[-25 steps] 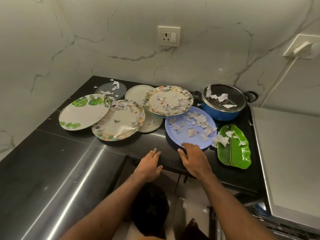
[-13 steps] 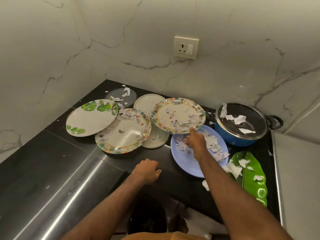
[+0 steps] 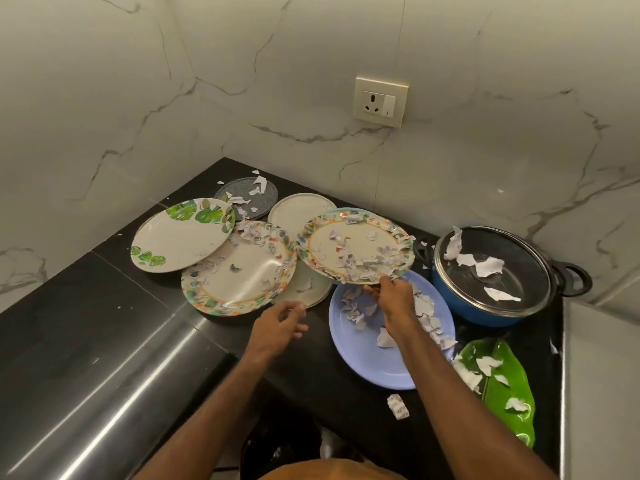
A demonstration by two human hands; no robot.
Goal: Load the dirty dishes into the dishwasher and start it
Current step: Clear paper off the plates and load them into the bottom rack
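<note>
Black counter (image 3: 104,289) under left hand (image 3: 277,329), fingers (image 3: 294,308) loose | right hand (image 3: 394,299) fingers (image 3: 373,289) pinch floral plate (image 3: 353,244) rim

Left hand (image 3: 277,329) and right hand (image 3: 394,299) are bare, forearms too; an orange-tan garment (image 3: 329,472) shows below.

This is a home kitchen: a corner of black stone counter (image 3: 114,289) backed by white marble-veined wall tiles (image 3: 277,81), with a wall socket (image 3: 379,101) at 12 o'clock. Plates littered with paper scraps (image 3: 384,339) crowd the middle, a floral-rimmed plate (image 3: 353,244) and a blue plate (image 3: 367,362) among them. A blue cooking pot (image 3: 485,311) under a glass lid (image 3: 519,258) stands at 3 o'clock, a brushed steel surface (image 3: 104,393) at 8 o'clock.
</note>
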